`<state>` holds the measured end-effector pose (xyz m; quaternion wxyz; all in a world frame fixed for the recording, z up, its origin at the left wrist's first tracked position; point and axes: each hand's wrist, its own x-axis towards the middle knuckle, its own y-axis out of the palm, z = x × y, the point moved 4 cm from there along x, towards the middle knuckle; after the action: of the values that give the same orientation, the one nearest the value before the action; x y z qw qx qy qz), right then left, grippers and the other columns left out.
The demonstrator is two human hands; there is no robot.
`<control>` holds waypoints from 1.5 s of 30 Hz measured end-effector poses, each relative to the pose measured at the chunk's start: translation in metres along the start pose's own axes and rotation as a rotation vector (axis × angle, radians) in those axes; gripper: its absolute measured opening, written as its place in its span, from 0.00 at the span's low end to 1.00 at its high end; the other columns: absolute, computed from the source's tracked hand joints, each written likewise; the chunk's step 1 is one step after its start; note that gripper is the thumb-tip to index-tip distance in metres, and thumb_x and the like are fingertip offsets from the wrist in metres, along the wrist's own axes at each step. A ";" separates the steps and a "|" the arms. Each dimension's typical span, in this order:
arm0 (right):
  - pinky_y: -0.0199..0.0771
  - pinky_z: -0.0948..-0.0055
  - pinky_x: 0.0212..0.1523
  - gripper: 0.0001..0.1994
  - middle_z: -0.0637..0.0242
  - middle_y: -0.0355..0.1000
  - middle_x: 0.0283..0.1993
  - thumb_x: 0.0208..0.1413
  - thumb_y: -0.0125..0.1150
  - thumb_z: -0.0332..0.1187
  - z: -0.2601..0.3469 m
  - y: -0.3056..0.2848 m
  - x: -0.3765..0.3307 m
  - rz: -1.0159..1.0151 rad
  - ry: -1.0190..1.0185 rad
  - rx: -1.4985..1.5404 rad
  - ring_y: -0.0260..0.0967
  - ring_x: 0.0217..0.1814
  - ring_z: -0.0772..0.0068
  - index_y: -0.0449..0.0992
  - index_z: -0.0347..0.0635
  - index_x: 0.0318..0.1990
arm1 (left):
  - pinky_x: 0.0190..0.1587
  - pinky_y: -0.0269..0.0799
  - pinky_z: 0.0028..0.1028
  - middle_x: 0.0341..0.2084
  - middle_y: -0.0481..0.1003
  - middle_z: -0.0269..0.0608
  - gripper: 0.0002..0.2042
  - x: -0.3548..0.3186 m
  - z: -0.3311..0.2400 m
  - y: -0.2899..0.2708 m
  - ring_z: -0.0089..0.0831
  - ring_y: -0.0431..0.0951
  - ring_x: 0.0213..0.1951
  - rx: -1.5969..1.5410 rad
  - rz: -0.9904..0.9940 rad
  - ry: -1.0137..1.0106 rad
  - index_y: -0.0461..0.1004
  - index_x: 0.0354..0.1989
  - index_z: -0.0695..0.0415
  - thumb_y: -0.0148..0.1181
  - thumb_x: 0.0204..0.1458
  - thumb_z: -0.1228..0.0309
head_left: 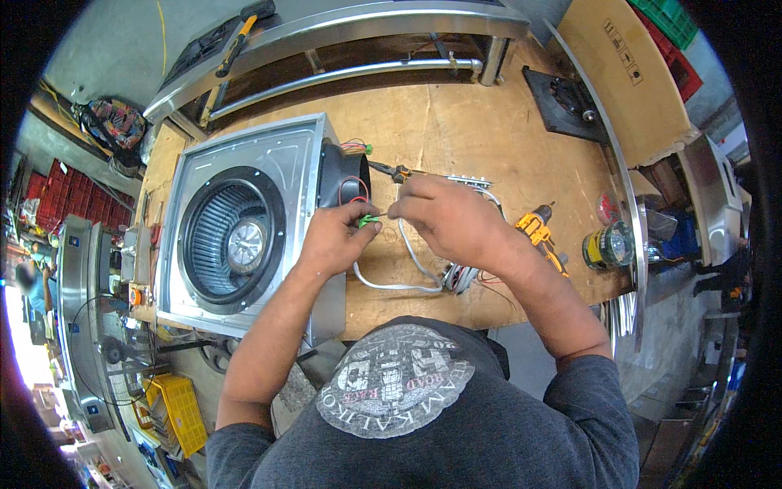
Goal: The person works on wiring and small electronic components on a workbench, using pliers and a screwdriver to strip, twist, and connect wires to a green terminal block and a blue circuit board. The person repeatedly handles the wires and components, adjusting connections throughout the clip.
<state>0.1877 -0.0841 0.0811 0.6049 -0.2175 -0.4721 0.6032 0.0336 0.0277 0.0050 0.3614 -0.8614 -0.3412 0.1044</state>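
Observation:
My left hand (336, 238) pinches a small green connector (368, 220) between thumb and fingers, beside the metal box of a blower fan (232, 236). Close to it, my right hand (444, 213) has its fingertips closed on a thin wire that meets or nearly meets the connector; the exact contact is too small to tell. A red wire (358, 181) loops from the fan's black side housing (332, 175) toward my left hand. Just beyond my right hand lie pliers (397, 172) with orange and black handles. A white cable (399, 287) curves over the plywood below my hands.
At right on the plywood table (505, 122) lie a yellow cordless drill (533, 228) and a jar (607, 247). A black square plate (566, 106) sits at the far right. Behind stands a metal bench (350, 41) with a hammer (238, 45). A yellow crate (181, 414) stands lower left.

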 end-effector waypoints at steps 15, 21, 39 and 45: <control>0.72 0.55 0.46 0.13 0.48 0.75 0.42 0.57 0.56 0.34 -0.005 -0.004 -0.005 -0.047 0.217 0.036 0.73 0.45 0.45 0.75 0.43 0.48 | 0.34 0.76 0.34 0.25 0.80 0.51 0.13 0.001 -0.009 -0.004 0.41 0.82 0.28 0.040 0.032 -0.016 0.81 0.40 0.58 0.66 0.49 0.63; 0.74 0.55 0.44 0.13 0.51 0.75 0.42 0.56 0.57 0.34 0.005 -0.007 -0.007 -0.051 0.059 0.003 0.73 0.46 0.48 0.75 0.43 0.48 | 0.34 0.76 0.34 0.25 0.80 0.51 0.14 0.000 -0.011 -0.003 0.40 0.82 0.28 0.039 0.027 -0.031 0.81 0.40 0.57 0.67 0.49 0.63; 0.75 0.65 0.46 0.12 0.54 0.78 0.38 0.55 0.60 0.34 -0.037 0.025 -0.039 -0.281 0.435 0.450 0.78 0.42 0.59 0.78 0.35 0.42 | 0.45 0.74 0.28 0.39 0.80 0.45 0.20 -0.003 -0.006 0.001 0.29 0.80 0.39 -0.292 0.054 0.006 0.73 0.57 0.58 0.62 0.55 0.69; 0.75 0.62 0.40 0.24 0.52 0.78 0.35 0.52 0.66 0.51 -0.037 0.078 -0.025 -0.170 0.546 0.517 0.78 0.38 0.55 0.78 0.34 0.41 | 0.62 0.63 0.34 0.58 0.72 0.51 0.29 -0.009 -0.004 0.016 0.38 0.71 0.59 -0.436 0.257 0.172 0.62 0.66 0.63 0.52 0.63 0.56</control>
<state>0.1821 -0.0825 -0.0086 0.7911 -0.1706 -0.1421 0.5700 0.0369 0.0108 -0.0037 0.1789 -0.9609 -0.2112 0.0000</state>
